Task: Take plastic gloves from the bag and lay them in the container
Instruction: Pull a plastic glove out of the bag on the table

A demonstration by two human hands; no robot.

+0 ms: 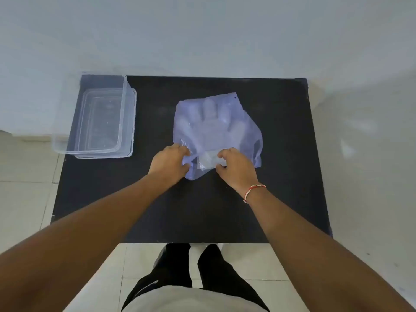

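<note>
Now opening the glove bag [216,124].
Left hand [168,163] and right hand [236,170] pinch its mouth; spread gently, keeping the gloves [210,119] flat.

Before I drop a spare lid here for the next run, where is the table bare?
Bare black table lies between the container and the bag, right of the bag, and along the near edge beside the forearms. It is crowded at the bag's mouth, where the left hand and right hand grip it.
</note>
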